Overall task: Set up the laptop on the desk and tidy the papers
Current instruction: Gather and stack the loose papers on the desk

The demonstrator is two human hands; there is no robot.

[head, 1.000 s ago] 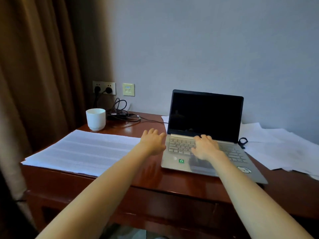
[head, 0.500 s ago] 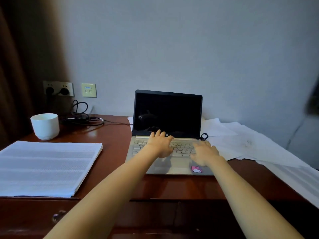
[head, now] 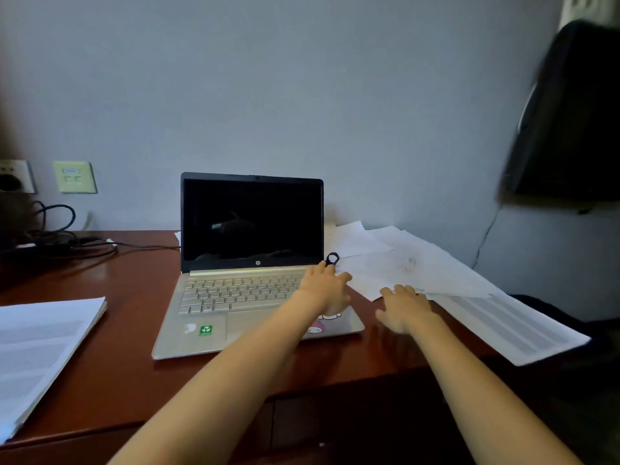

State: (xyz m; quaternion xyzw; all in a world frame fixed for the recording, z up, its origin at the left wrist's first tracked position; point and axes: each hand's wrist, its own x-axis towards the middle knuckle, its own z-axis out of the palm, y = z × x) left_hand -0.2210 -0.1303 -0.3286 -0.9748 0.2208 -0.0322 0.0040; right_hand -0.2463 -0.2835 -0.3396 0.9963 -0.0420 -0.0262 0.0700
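A gold laptop [head: 235, 297] stands with its lid up and its screen dark on the reddish wooden desk [head: 134, 297]. My left hand [head: 325, 288] rests flat on the laptop's right palm rest, fingers spread toward a small black ring [head: 332, 258] at the hinge corner. My right hand [head: 404, 308] hovers palm down over the desk just right of the laptop, fingertips at the edge of the loose white papers [head: 419, 263]. A printed sheet [head: 510, 325] overhangs the desk's right edge. A neat paper stack [head: 37, 347] lies at the left.
Black cables [head: 67, 243] trail from wall sockets [head: 16, 176] across the back left of the desk. A dark blurred object [head: 570, 112] hangs on the wall at the upper right. The desk's front edge with drawers lies under my forearms.
Both hands have slid right: the left from the keyboard to the laptop's right corner, the right off the laptop onto the desk beside the loose papers. My view has swung right, and the cup left the frame.
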